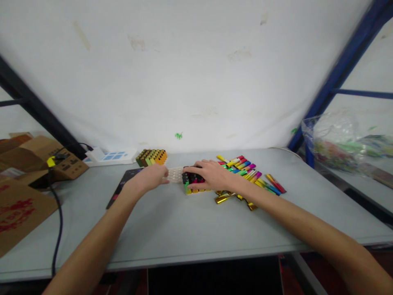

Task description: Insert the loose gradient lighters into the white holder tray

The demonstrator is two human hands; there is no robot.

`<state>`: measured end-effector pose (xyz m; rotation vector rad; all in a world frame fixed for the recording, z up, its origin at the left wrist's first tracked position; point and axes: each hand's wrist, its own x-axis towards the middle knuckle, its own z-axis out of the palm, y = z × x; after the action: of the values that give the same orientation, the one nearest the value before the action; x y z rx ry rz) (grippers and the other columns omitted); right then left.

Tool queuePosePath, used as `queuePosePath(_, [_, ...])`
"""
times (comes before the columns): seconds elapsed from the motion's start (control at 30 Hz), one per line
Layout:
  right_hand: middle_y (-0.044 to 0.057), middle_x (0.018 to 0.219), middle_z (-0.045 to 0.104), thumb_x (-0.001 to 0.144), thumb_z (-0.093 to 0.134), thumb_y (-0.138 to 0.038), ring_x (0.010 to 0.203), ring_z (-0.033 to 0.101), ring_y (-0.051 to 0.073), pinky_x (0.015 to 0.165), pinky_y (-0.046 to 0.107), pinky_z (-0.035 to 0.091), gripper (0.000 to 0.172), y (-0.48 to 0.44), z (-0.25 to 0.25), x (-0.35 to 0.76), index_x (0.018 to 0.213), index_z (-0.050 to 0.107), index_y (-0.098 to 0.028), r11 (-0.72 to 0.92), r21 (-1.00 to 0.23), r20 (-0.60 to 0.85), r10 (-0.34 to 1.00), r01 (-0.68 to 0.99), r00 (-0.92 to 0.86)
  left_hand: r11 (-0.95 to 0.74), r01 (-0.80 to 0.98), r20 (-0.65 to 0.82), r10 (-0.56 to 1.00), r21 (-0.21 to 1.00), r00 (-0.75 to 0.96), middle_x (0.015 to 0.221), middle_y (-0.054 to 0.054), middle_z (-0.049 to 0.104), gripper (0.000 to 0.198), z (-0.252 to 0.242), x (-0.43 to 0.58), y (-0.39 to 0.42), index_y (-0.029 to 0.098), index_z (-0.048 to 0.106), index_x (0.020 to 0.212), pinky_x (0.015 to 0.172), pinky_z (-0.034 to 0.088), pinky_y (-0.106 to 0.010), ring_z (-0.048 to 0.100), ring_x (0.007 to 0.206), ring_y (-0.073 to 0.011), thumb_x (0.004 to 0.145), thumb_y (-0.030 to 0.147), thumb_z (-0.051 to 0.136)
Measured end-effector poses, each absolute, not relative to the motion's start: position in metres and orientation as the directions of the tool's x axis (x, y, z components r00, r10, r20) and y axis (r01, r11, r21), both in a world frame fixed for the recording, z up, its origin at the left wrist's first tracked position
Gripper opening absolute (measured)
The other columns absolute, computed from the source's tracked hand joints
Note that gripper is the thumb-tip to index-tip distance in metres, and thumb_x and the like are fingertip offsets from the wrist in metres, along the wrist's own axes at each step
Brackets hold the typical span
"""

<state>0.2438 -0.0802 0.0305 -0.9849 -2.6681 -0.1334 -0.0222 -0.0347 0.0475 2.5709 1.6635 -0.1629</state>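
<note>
My left hand (pixel 153 177) has its thumb and fingers closed at the left end of a white bumpy piece (pixel 175 175) in the middle of the table. Right beside that piece, my right hand (pixel 211 174) lies over a block of short upright tubes (pixel 188 185) with dark tops and yellow and green sides. Its fingers reach across the top and down the front of the block; the palm hides the right part. Loose shiny coloured sticks (pixel 245 166) lie in a spread pile just right of my right hand, partly under the forearm.
Behind my left hand stands another block of yellow and green tubes (pixel 151 157). A dark phone-like slab (pixel 123 184) lies partly under my left wrist. A white power strip (pixel 112 157), cardboard boxes (pixel 43 155) and a black cable (pixel 58 213) are left. A clear plastic bag (pixel 337 139) sits right.
</note>
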Motion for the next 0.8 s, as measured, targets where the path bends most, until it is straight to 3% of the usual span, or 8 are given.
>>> queuePosePath(0.13, [0.011,0.121,0.065,0.100,0.049,-0.062,0.104,0.064,0.029,0.089,0.041,0.048,0.058,-0.100,0.031,0.240,0.148,0.050,-0.030,0.808,-0.029,0.311,0.567,0.588,-0.763,-0.462,0.886,-0.025,0.886,0.025,0.463,0.098,-0.015,0.075,0.028,0.027,-0.003,-0.026,0.017,0.075,0.100,0.088,0.052,-0.036,0.071,0.096,-0.0287,0.094,0.038,0.058])
queuePosePath(0.33, [0.010,0.141,0.058,0.098,0.048,-0.066,0.114,0.062,0.030,0.097,0.044,0.047,0.060,-0.119,0.029,0.236,0.147,0.051,-0.031,0.822,-0.053,0.323,0.551,0.566,-0.770,-0.633,0.762,0.183,0.772,0.133,0.609,0.130,-0.020,0.067,0.042,0.001,0.018,-0.014,0.010,0.068,0.124,0.111,0.044,-0.043,0.061,0.125,-0.0315,0.097,0.038,0.051])
queuePosePath(0.43, [0.011,0.134,0.062,0.098,0.048,-0.066,0.111,0.063,0.030,0.096,0.045,0.047,0.059,-0.122,0.028,0.236,0.146,0.052,-0.032,0.799,-0.054,0.319,0.582,0.599,-0.748,-0.660,0.731,0.255,0.747,0.174,0.613,0.136,-0.019,0.063,0.049,0.005,0.018,-0.014,0.010,0.062,0.132,0.113,0.043,-0.044,0.058,0.129,-0.0307,0.097,0.041,0.048])
queuePosePath(0.57, [0.010,0.118,0.067,0.098,0.049,-0.066,0.104,0.065,0.029,0.092,0.043,0.048,0.058,-0.124,0.031,0.234,0.143,0.055,-0.032,0.767,-0.066,0.320,0.622,0.638,-0.715,-0.634,0.735,0.314,0.768,0.242,0.558,0.125,-0.015,0.070,0.048,0.027,0.014,-0.025,0.012,0.066,0.125,0.107,0.048,-0.042,0.066,0.113,-0.0278,0.099,0.044,0.042])
queuePosePath(0.8, [0.012,0.113,0.068,0.098,0.051,-0.063,0.101,0.066,0.027,0.088,0.037,0.047,0.056,-0.121,0.036,0.229,0.141,0.058,-0.027,0.694,-0.142,0.338,0.704,0.705,-0.625,-0.580,0.682,0.358,0.814,0.445,0.458,0.093,-0.007,0.078,0.050,0.051,0.009,-0.037,0.019,0.073,0.094,0.083,0.055,-0.033,0.071,0.088,-0.0231,0.101,0.053,0.037])
